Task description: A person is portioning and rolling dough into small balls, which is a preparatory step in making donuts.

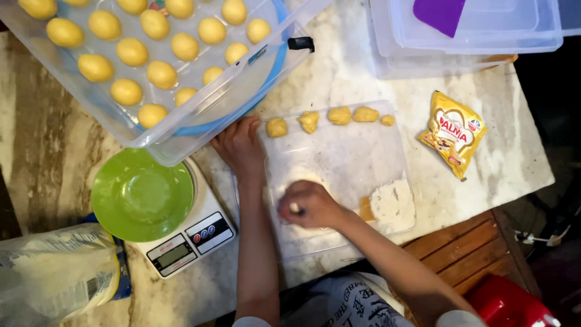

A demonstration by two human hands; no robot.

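Note:
My right hand [310, 204] is curled over a small pale piece of dough, pressing it onto the clear plastic board [339, 160]. Flat on the board's left edge lies my left hand [239, 146], fingers apart, right beside a yellow dough lump [276, 127]. Several more rough yellow dough lumps [340, 115] sit in a row along the board's far edge. A heap of white flour [392, 204] lies at the board's near right corner.
A clear tub [172, 130] of several smooth yellow dough balls overhangs the far left. A green bowl [140, 195] sits on a white kitchen scale [193, 239]. A flour bag [54, 272] lies near left, a yellow packet [454, 132] right, clear lidded containers [466, 36] far right.

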